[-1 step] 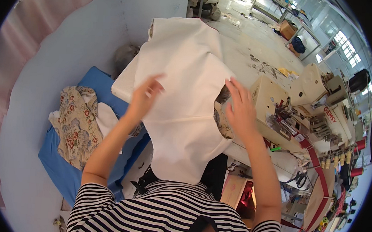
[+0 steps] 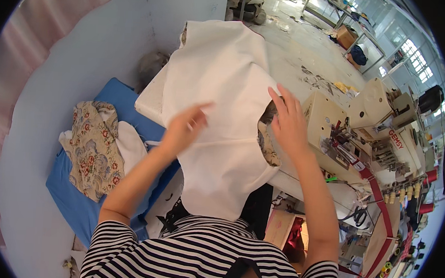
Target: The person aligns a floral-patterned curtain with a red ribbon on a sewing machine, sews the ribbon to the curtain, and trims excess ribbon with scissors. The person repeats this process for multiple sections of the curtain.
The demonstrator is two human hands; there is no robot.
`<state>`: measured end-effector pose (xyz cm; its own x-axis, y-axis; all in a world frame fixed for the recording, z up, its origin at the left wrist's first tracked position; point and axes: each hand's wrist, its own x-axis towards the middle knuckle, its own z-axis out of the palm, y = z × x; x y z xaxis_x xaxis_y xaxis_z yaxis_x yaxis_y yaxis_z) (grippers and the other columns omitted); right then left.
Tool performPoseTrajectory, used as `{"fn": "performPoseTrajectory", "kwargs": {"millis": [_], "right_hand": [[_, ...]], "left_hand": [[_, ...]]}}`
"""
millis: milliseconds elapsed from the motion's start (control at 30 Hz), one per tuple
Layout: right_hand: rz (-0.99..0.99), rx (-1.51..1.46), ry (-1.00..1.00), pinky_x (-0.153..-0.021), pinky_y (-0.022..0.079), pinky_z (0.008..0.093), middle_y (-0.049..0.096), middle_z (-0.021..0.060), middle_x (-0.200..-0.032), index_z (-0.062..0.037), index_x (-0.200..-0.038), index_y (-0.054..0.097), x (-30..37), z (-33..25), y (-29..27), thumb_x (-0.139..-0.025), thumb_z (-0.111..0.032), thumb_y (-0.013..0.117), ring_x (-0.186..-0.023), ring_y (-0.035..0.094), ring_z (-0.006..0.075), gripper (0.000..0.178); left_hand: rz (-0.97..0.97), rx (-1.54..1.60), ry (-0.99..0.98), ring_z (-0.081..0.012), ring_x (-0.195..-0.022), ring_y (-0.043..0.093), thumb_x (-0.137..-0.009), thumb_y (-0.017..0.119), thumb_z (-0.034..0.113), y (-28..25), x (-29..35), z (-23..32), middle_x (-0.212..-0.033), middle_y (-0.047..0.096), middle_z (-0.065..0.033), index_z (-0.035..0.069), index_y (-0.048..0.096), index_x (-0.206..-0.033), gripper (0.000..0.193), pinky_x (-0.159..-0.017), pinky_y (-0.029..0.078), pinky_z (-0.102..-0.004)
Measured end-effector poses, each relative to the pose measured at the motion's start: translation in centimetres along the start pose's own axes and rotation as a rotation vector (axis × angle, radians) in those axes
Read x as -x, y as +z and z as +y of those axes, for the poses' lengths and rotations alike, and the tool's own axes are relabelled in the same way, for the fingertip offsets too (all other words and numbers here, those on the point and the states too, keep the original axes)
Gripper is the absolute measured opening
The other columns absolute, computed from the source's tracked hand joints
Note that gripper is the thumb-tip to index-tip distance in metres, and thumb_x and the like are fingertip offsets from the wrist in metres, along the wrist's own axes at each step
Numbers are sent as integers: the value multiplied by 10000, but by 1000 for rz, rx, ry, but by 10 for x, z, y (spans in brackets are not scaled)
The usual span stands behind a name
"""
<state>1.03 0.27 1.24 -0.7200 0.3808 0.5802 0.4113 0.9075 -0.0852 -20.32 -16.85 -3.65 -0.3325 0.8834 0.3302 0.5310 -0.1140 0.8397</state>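
Observation:
A sleeveless garment piece (image 2: 219,108), white side up, lies over the table edge and reaches down to my lap. Floral tapestry cloth (image 2: 267,147) shows through the armhole on its right side, with a little more at the far left corner. My left hand (image 2: 186,128), slightly blurred, is over the left half of the white cloth; its fingers are partly bent and apart, with nothing in them. At the right armhole, my right hand (image 2: 288,120) has its fingers stretched out by the cloth edge. Whether those fingertips touch the cloth I cannot tell.
To the left, a folded floral garment (image 2: 95,151) lies on blue cloth (image 2: 69,190) by a pale wall. A cream sewing machine (image 2: 319,120) stands close on the right, with scissors (image 2: 360,217) and thread spools (image 2: 426,207) beyond. Cloth scraps litter the floor ahead.
My left hand has moved right and slightly down across the white cloth. The fingers of my right hand have shifted a little up and left; the garment stays nearly in place.

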Motion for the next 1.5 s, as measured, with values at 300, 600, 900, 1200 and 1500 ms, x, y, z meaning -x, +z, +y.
{"fn": "performPoseTrajectory", "kwargs": {"millis": [300, 600, 900, 1200, 1500], "right_hand": [[37, -139, -17, -785, 437, 399, 593, 100, -872, -66, -938, 545, -51, 1, 24, -748, -24, 584, -876, 555, 294, 199], [126, -125, 379, -578, 447, 370, 614, 151, -764, -94, -979, 536, -45, -38, -124, -798, -97, 594, -671, 610, 298, 190], [255, -1382, 552, -726, 411, 259, 577, -8, -836, -36, -949, 571, 43, -33, -107, -932, -229, 553, -773, 506, 103, 194], [327, -1798, 244, -770, 382, 258, 491, 5, -821, -75, -860, 490, 70, -17, -117, -961, -212, 488, -782, 465, 120, 170], [-24, -1810, -407, -701, 406, 280, 581, 63, -837, -27, -928, 589, 59, -108, -198, -901, -116, 574, -734, 518, 163, 94]], "left_hand": [[-107, -546, 296, -250, -474, 561, -883, 539, 436, 73, -3, 48, -587, 586, -55, 120, 608, -1086, 381, -413, 393, -377], [66, -941, 91, -302, -662, 637, -928, 448, 430, -43, -64, 87, -820, 665, -139, 21, 669, -885, 467, -594, 502, -438], [-35, -825, 682, -324, -943, 583, -793, 553, 42, -9, -145, 130, -1114, 617, -94, 24, 639, -943, 174, -835, 464, -408], [-172, -550, 529, -294, -884, 586, -760, 566, 67, 73, -105, 85, -1008, 638, -85, 19, 628, -793, 85, -832, 447, -383], [-222, -564, 488, -295, -880, 583, -762, 569, 54, 69, -93, 77, -995, 643, -85, 22, 641, -840, 111, -805, 453, -388]]}}
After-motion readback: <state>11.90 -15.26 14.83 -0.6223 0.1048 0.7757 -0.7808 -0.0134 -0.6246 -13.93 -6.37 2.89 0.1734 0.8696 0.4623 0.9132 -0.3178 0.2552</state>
